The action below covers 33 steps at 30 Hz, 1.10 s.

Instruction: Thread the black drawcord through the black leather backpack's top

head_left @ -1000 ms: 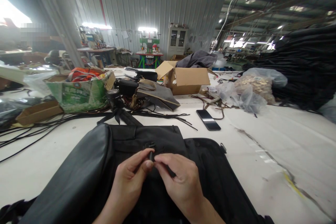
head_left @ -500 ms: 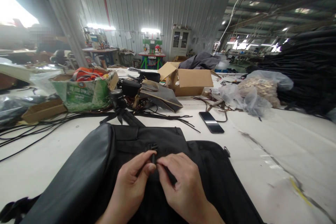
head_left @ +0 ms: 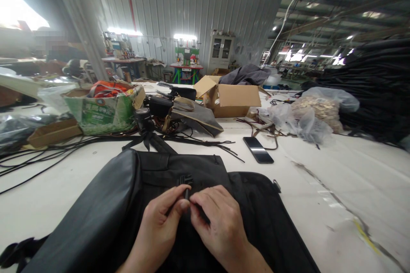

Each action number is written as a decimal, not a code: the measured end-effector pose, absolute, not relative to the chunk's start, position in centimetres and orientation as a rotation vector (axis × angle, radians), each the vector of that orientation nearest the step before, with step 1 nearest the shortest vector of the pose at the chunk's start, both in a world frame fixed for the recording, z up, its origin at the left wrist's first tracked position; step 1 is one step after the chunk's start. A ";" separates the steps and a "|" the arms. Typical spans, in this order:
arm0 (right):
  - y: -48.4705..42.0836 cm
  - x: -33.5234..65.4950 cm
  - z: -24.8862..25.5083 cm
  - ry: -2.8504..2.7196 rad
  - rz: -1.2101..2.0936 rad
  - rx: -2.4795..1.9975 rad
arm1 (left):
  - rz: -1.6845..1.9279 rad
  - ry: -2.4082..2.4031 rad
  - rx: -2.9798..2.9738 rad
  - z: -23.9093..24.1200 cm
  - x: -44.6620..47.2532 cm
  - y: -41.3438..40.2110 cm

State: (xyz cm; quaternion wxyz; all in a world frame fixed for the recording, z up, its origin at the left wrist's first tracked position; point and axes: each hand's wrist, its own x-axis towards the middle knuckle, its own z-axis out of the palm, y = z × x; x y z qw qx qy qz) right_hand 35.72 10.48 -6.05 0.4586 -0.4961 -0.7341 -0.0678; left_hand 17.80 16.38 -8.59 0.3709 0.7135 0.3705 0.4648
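A black bag [head_left: 105, 204] lies spread across the white table in front of me. Over its middle, my left hand [head_left: 162, 217] pinches a black strap [head_left: 186, 194] just below a black plastic buckle [head_left: 186, 180]. My right hand [head_left: 221, 217] is closed too, thumb and forefinger meeting at the right edge of that strap. Whatever sits between the right fingertips is too small and covered to make out fully, but they touch the strap. Another dark buckle and strap [head_left: 19, 252] stick out at the bag's lower left.
Right of the bag's top lies a phone [head_left: 258, 150]. Behind stand a green carton [head_left: 99, 113], a cardboard box [head_left: 237, 100] and loose black cords [head_left: 205, 140]. Plastic bags [head_left: 310, 119] and a dark fabric pile [head_left: 378, 85] rise at the right.
My right fingertips have shifted slightly left, closer to my left thumb on the strap. The left hand keeps its pinch, and the bag lies as before.
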 end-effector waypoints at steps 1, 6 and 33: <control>10.4 35.7 -6.0 -1.820 -0.169 -1.217 | 1.183 0.956 1.815 -8.6 17.8 16.4; 9.8 35.8 -5.7 -1.810 -0.008 -1.255 | 1.218 0.967 1.814 -8.5 18.0 16.4; 10.3 35.6 -5.6 -1.793 -0.081 -1.272 | 1.381 0.788 2.074 -8.6 18.3 16.1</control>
